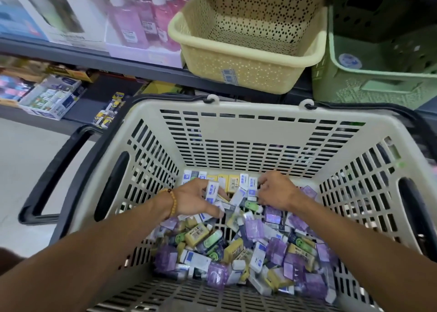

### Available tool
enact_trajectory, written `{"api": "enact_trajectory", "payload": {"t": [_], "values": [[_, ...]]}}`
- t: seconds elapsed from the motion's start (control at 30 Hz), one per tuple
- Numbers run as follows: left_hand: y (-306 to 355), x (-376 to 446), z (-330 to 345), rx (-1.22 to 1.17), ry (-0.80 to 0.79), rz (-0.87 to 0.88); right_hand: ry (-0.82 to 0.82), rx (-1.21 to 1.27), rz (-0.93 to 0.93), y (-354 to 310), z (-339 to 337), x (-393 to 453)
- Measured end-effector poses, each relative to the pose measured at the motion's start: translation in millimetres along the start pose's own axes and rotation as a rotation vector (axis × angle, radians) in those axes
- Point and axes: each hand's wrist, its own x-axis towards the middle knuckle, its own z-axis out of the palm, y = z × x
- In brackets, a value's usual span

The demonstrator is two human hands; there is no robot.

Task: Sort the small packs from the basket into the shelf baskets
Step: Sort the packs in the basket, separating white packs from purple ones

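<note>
Both hands reach deep into the slatted shopping basket (236, 132), near its far wall. The left hand (196, 201) has its grip clamped on a white-and-blue pack (212, 191), fingers curled round it. The right hand (275, 189) rests knuckles-up on the small packs (248, 247); whether its grip is pinching one, I cannot tell. The packs lie heaped across the basket floor from far wall to near edge, with a bare patch of slats at the near left corner. Above the far rim, on the shelf (94, 58), sit a cream perforated basket (236, 72) and, just beside it on the right, a green basket (378, 79), both open-topped.
</note>
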Motion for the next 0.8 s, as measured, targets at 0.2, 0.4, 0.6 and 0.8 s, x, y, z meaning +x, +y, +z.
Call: {"api": "enact_trajectory", "payload": {"t": [0.2,0.4,0.6,0.8], "values": [[3.5,-18.1,-14.9,-0.106,0.101,-0.075,0.108,-0.182,-0.185,-1.3,5.9,4.3],[9.5,-44.8,-16.2,-0.236,0.243,-0.111,0.083,-0.433,-0.344,-13.6,20.0,-2.7],[-4.5,-84.1,-22.0,-0.591,0.352,-0.193,0.057,-0.333,-0.328,-16.6,29.5,1.7],[1.4,-88.8,-22.7,-0.666,0.347,-0.173,0.001,0.274,-0.132,-18.3,4.7,2.1]]}}
